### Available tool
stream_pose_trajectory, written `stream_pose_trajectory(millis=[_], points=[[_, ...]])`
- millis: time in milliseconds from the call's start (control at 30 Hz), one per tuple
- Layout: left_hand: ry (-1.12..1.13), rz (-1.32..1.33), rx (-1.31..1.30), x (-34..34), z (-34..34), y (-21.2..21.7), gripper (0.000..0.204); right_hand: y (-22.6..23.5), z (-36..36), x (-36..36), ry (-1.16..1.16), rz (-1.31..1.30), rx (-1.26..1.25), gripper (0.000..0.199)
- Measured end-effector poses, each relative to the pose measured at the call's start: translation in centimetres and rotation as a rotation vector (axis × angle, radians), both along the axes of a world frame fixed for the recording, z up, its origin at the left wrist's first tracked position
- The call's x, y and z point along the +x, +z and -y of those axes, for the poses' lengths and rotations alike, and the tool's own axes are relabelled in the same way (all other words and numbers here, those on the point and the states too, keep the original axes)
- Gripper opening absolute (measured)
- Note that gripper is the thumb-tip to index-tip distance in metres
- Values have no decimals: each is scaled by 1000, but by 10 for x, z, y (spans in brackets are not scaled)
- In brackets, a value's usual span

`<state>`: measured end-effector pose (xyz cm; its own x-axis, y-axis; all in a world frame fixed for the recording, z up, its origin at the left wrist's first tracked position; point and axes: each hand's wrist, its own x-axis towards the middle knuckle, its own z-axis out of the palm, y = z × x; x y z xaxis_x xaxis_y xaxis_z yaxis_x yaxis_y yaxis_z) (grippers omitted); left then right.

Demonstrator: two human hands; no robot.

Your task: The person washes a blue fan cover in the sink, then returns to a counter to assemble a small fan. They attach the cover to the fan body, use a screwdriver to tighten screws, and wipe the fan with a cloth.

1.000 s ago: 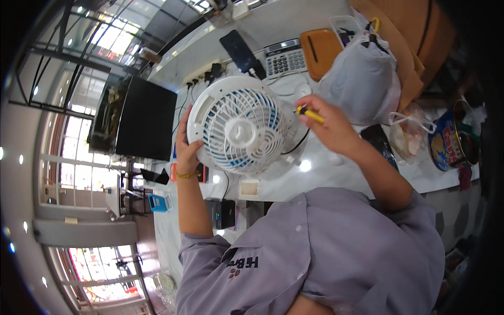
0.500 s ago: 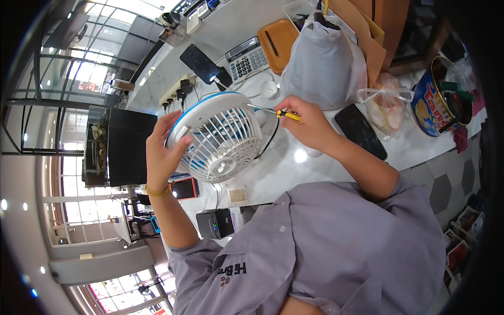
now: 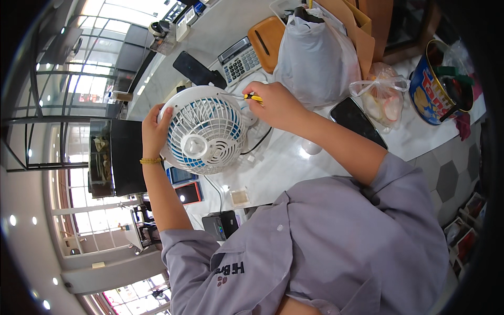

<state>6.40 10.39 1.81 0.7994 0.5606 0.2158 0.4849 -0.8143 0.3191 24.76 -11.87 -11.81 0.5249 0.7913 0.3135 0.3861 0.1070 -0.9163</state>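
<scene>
A small white fan (image 3: 210, 134) with blue blades behind its round grille is held up over the marble table, grille side toward me. My left hand (image 3: 154, 131) grips its rim at the left, thumb on the grille side. Between the fingers of my right hand (image 3: 277, 105) is a screwdriver (image 3: 253, 98) with a yellow and black handle. Its thin shaft points left, and the tip is at the fan's upper right rim; whether it sits in a screw I cannot tell. A dark cable runs out to the fan's right.
Behind the fan lie a black phone (image 3: 197, 68), a calculator (image 3: 240, 60) and a brown tray (image 3: 266, 39). A white plastic bag (image 3: 315, 63) stands at the back, near another phone (image 3: 357, 123), a knotted clear bag (image 3: 382, 102) and a blue tin (image 3: 431, 94). A black box (image 3: 220, 224) sits near my body.
The fan has been tipped so its grille faces me more fully, hiding the blue edge. My right hand and the screwdriver have shifted left with its rim.
</scene>
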Motion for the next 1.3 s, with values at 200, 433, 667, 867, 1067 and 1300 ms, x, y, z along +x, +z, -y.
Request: stream_pose_trajectory(millis=[200, 433, 667, 867, 1067, 1300], points=[[2, 10, -23, -1, -2, -3, 34, -6, -14, -7, -67, 75, 30, 22], [2, 24, -28, -3, 5, -2, 35, 18, -9, -14, -24, 152, -183, 25], [-16, 83, -33, -4, 23, 0, 34, 21, -20, -12, -38, 162, -177, 18], [4, 62, 62, -2, 36, 2, 32, 29, -13, -6, -103, 209, -137, 18], [50, 33, 124, -3, 49, 3, 37, 12, -20, -16, -157, 212, -95, 19], [29, -85, 212, 7, 72, 14, 40, -12, -13, 13, 97, -127, -188, 24]])
